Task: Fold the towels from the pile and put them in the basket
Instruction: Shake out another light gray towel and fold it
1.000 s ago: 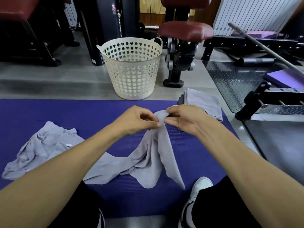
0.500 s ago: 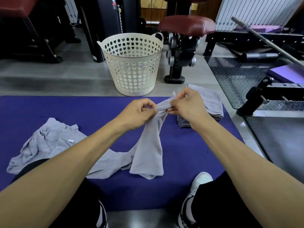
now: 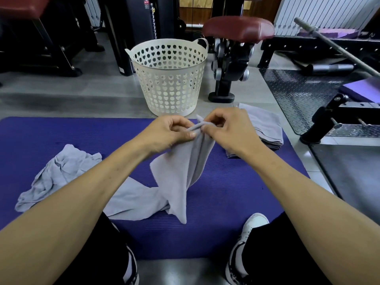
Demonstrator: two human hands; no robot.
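A grey towel (image 3: pixel 181 173) hangs in a loose drape over the purple mat (image 3: pixel 82 136). My left hand (image 3: pixel 170 132) and my right hand (image 3: pixel 228 130) pinch its top edge close together, a little above the mat. Its lower end trails onto the mat toward my left knee. A crumpled pile of grey towels (image 3: pixel 55 177) lies at the left of the mat. A stack of folded grey towels (image 3: pixel 265 126) sits at the mat's right edge, just behind my right hand. The white perforated basket (image 3: pixel 168 79) stands on the floor beyond the mat; I see nothing inside it.
Black gym machines with a dark red padded seat (image 3: pixel 238 29) stand right behind the basket. A steel checker plate (image 3: pixel 298 91) and a black rack base (image 3: pixel 333 124) lie to the right. My shoes (image 3: pixel 246 243) rest at the mat's near edge.
Both hands have drawn the towel's top edge upward and closer to me, and more of the cloth has lifted off the mat. The camera has tilted slightly.
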